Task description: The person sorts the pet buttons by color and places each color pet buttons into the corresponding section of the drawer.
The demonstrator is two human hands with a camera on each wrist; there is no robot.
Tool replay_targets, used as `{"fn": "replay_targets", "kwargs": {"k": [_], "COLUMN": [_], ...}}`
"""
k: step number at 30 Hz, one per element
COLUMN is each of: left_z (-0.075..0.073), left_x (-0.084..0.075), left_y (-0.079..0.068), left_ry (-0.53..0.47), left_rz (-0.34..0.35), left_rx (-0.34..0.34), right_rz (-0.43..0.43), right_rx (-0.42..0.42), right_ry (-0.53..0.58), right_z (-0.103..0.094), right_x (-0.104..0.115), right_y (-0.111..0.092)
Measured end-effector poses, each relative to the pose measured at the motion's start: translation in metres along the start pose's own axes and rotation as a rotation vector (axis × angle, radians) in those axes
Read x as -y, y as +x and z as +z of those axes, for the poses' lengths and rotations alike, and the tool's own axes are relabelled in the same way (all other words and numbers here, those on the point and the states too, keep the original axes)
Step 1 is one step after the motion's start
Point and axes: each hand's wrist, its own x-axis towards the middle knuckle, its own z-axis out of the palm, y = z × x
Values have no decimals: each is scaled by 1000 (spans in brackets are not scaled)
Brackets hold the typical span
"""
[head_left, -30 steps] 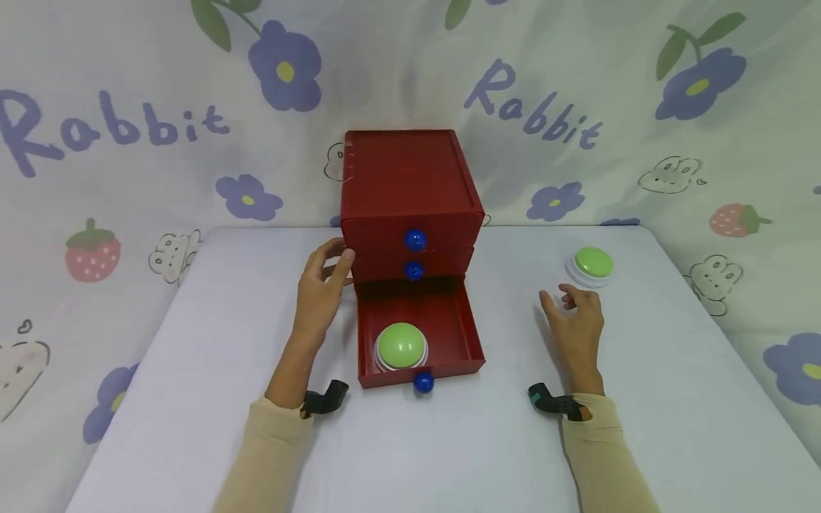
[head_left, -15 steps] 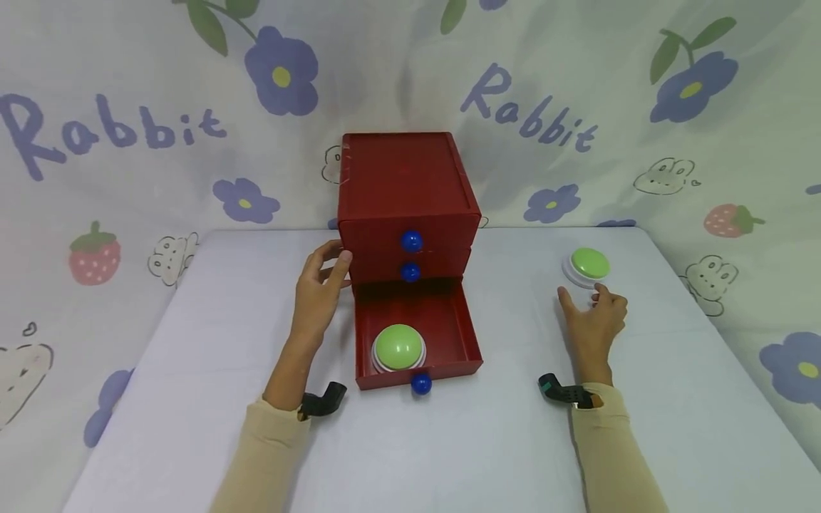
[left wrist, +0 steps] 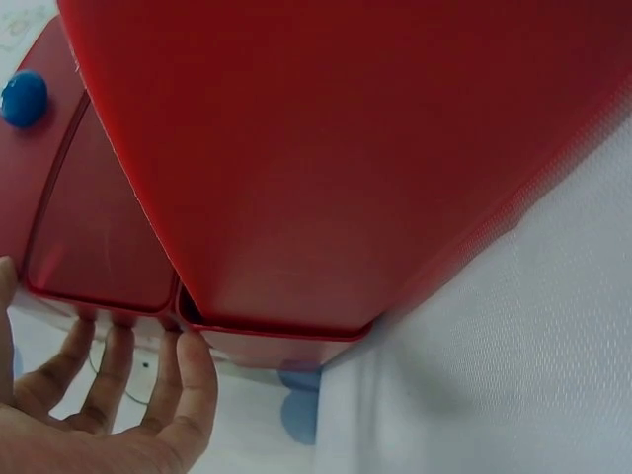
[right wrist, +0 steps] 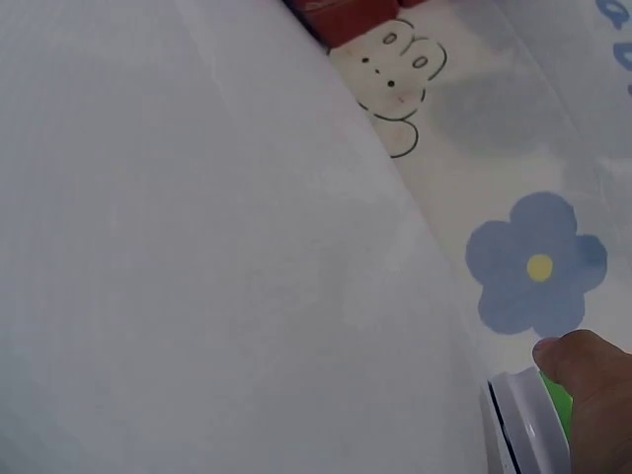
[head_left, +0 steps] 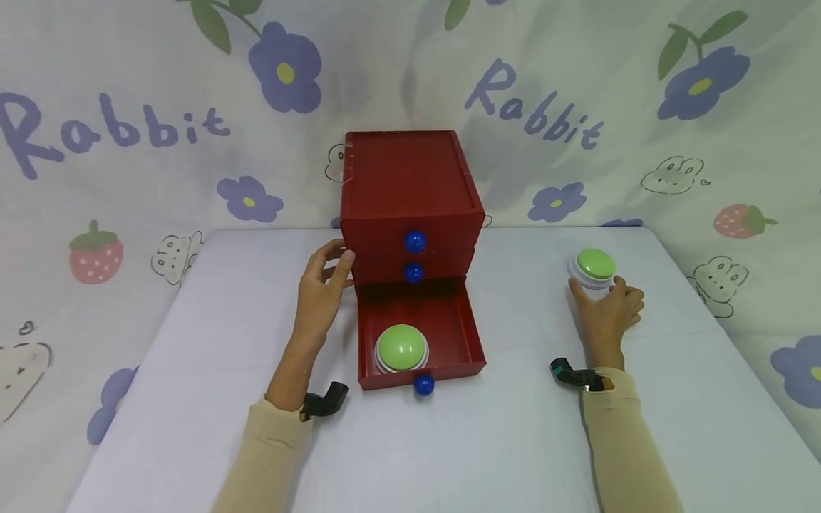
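Observation:
A red drawer cabinet (head_left: 407, 178) with blue knobs stands at the back middle. Its bottom drawer (head_left: 450, 335) is pulled out and holds a green push button (head_left: 401, 347) with a white base at the front left. My left hand (head_left: 316, 299) rests against the cabinet's left side, fingertips touching the side wall in the left wrist view and thumb by the front edge. A second green push button (head_left: 596, 264) sits on the table at right. My right hand (head_left: 606, 313) is at its near edge, thumb and fingers spread either side; the right wrist view shows the thumb by the white rim (right wrist: 533, 420).
The white table (head_left: 500, 442) carries the cabinet and the right-hand button. Behind it hangs a printed cloth (head_left: 398, 64) with flowers and rabbits. The open drawer juts toward me, its blue knob (head_left: 424, 385) foremost.
My right hand has moved right and forward to the table's green push button, its thumb and fingers coming up to the base. The left hand, cabinet and drawer have stayed in place.

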Motion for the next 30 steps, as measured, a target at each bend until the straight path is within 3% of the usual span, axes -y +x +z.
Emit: {"fn": "replay_targets", "kwargs": {"k": [14, 30], "left_z": [2, 3], "left_x": [1, -1], "left_y": [-6, -8], "left_ry": [7, 15], "left_rz": [-1, -9], "left_rx": [-6, -11], "right_rz": [-33, -21], "right_rx": [-13, -15], "right_ry": [-42, -70], "right_z": [2, 5], "right_x": [-7, -8], "right_y": [23, 36]}}
